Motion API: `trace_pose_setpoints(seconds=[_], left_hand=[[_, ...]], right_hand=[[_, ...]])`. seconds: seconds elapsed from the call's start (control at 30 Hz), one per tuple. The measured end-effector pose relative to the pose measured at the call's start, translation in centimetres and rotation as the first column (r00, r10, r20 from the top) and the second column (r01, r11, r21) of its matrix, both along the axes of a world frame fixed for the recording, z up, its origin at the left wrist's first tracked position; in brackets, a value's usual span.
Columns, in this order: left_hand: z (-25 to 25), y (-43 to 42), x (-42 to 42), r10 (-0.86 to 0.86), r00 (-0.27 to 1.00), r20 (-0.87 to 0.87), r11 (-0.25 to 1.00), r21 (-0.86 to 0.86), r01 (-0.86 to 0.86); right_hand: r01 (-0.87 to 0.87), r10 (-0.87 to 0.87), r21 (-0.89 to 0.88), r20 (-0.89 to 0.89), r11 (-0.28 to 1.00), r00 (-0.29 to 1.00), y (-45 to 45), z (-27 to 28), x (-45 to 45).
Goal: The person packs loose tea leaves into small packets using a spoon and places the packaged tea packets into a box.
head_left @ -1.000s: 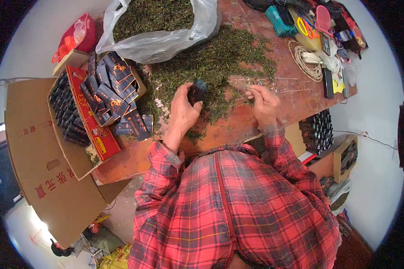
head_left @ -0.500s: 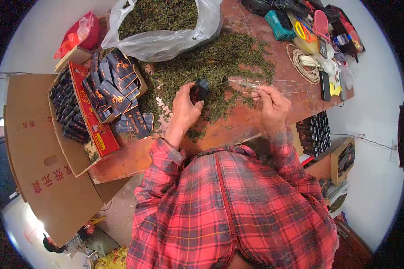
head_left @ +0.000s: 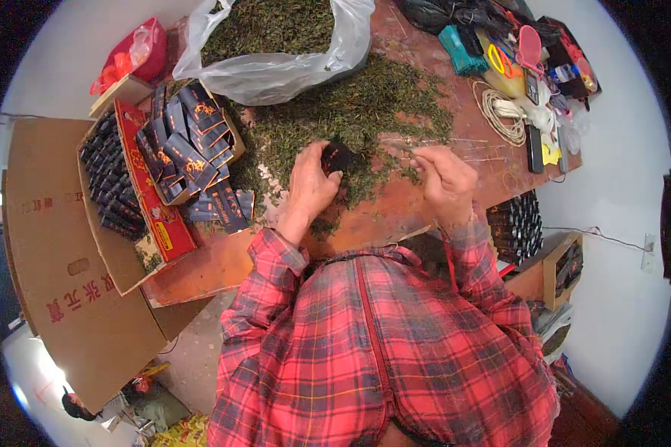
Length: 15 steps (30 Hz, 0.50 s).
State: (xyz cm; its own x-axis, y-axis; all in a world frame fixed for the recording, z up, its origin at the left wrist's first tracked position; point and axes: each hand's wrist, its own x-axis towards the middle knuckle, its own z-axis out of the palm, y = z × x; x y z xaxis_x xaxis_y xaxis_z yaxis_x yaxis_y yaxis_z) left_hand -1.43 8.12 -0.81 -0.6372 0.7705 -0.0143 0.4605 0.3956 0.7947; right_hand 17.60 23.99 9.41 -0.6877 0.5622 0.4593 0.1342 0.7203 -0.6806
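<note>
My left hand point(head_left: 310, 183) is closed around a small black packet point(head_left: 336, 156), held just above a heap of dried, dark green leaves point(head_left: 395, 97) on the red-brown table point(head_left: 238, 266). To its right, my right hand point(head_left: 446, 179) pinches a thin, pale, stick-like tool point(head_left: 404, 146) whose tip points left over the leaves. Motion and the fingers blur the tool, so its kind does not show. A clear plastic bag point(head_left: 276, 74) full of the same leaves stands beyond my hands. Flat black packets point(head_left: 194, 141) with orange print lie piled in a small box left of my left hand.
At the left, a large cardboard box point(head_left: 74, 246) holds several rows of black packets point(head_left: 112, 175). A pink basket point(head_left: 143, 52) stands behind it. Scissors point(head_left: 499, 63), a coiled pale cord point(head_left: 496, 112) and a teal bundle point(head_left: 462, 52) lie at the right. More black packets point(head_left: 518, 223) stand below the table's right edge.
The black packet in my left hand has tipped and shifted slightly right and down. My right hand has turned, and less of the thin tool shows past its fingers.
</note>
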Motion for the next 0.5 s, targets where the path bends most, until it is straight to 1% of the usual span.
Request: trace_pose_setpoints(seconds=[0.07,0.13,0.17,0.27,0.37,0.43,0.5], left_hand=[[-0.3,-0.1,-0.1,-0.009,1.0,-0.015,1.0,-0.023,0.009],[-0.5,-0.1,-0.2,-0.015,0.999,-0.043,1.0,-0.008,0.014],[-0.5,-0.2,-0.1,-0.017,0.998,-0.057,1.0,-0.002,0.017],[0.6,-0.2,0.0,-0.014,1.0,0.007,1.0,-0.024,0.014],[0.4,-0.3,-0.1,-0.013,1.0,0.008,1.0,0.0,0.013],[0.5,-0.1,-0.2,-0.012,1.0,-0.009,1.0,-0.018,0.012],[0.3,-0.2,0.2,-0.014,1.0,-0.011,1.0,-0.022,0.014]], right_hand=[[-0.032,0.032,0.103,0.001,0.994,1.0,0.1,0.3,-0.2],[-0.057,0.058,0.215,0.002,0.975,0.998,0.1,1.0,-0.6],[-0.073,0.073,0.235,0.009,0.969,0.997,0.0,1.2,-0.5],[-0.119,0.118,0.293,0.019,0.949,0.993,0.3,1.8,-0.8],[-0.169,0.159,0.319,0.055,0.933,0.986,0.1,2.8,-0.6],[-0.215,0.194,0.322,0.095,0.922,0.976,0.2,3.4,-0.7],[-0.223,0.2,0.335,0.102,0.915,0.974,0.1,3.6,-0.7]])
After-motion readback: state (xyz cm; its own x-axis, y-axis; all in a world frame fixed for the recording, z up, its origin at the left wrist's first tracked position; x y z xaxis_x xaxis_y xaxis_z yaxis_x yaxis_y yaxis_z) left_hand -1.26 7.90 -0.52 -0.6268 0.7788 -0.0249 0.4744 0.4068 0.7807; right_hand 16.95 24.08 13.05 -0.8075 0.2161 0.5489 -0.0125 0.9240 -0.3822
